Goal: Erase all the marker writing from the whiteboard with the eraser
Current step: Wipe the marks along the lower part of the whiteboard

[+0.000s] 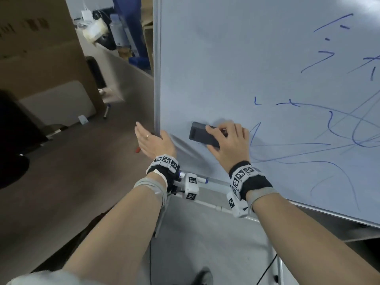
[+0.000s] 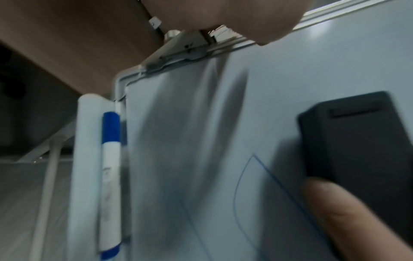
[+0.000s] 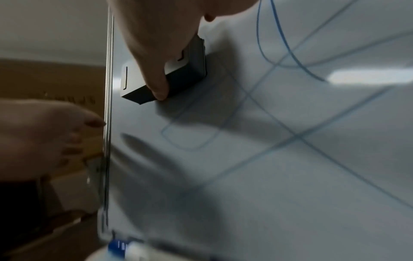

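The whiteboard [image 1: 226, 68] stands upright, its left part wiped and blue marker lines [image 1: 308, 140] covering its right and lower part. My right hand [image 1: 228, 140] grips the black eraser [image 1: 200, 133] and presses it flat on the board, just left of the lines. The right wrist view shows the thumb across the eraser [image 3: 185, 77]; the left wrist view shows the eraser [image 2: 357, 141] above a faint blue loop. My left hand [image 1: 153, 140] is at the board's left frame with the thumb on the front and straight fingers reaching past the edge, holding nothing.
A blue-capped marker [image 2: 110, 176] lies in the tray under the board's lower left corner. A red marker [image 1: 138, 149] and another marker [image 1: 106, 112] lie on the floor. Cardboard boxes [image 1: 41, 48] stand at left. The stand's white legs [image 1: 275, 264] run below.
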Motion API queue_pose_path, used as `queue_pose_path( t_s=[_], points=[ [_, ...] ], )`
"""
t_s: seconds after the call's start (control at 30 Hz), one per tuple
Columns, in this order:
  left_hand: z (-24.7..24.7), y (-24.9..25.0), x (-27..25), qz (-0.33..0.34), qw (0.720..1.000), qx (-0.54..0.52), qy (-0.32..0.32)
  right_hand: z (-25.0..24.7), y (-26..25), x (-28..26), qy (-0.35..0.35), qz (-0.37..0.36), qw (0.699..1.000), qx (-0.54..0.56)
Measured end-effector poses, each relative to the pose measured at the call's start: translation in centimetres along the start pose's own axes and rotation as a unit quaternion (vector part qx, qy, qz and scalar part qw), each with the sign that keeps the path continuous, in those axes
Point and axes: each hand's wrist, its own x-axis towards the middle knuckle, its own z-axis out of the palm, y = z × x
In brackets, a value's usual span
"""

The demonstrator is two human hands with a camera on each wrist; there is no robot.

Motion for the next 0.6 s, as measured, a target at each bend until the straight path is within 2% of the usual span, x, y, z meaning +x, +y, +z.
queue_pose_path(
  t_s=[0.07,0.13,0.23,0.3,0.37,0.43,0.5,0.57,0.6],
  points=[
    [0.1,-1.7,-1.4,-0.043,0.998,0.043,0.020,1.5,-0.5,-2.6,-0.045,-0.029,0.998,-0.018],
    [0.2,-3.7,-2.4,-0.112,0.991,0.076,-0.011,3.0,-0.8,-5.6,-0.091,-0.040,0.994,-0.034],
    [0.3,-6.0,-3.7,-0.187,0.976,0.087,-0.070,4.4,-0.9,-8.9,-0.126,-0.019,0.991,-0.046],
    [0.8,-6.6,-4.1,-0.244,0.961,0.053,-0.117,4.1,-0.8,-8.9,-0.114,-0.004,0.992,-0.052],
    [1.4,-7.4,-4.3,-0.281,0.940,0.063,-0.180,2.9,-0.6,-7.0,-0.065,0.023,0.996,-0.056],
    [1.7,-8.1,-4.3,-0.302,0.918,0.064,-0.251,1.5,-0.4,-4.3,-0.003,0.053,0.997,-0.057],
    [1.7,-7.9,-4.6,-0.314,0.911,0.047,-0.263,0.8,-0.6,-2.2,0.034,0.063,0.996,-0.057],
    [1.2,-7.9,-4.8,-0.281,0.906,0.080,-0.305,1.1,-1.0,-1.7,0.028,0.056,0.996,-0.055],
    [0.8,-8.0,-4.8,-0.223,0.906,0.135,-0.332,1.4,-1.2,-2.1,0.010,0.041,0.998,-0.053]
  ],
)
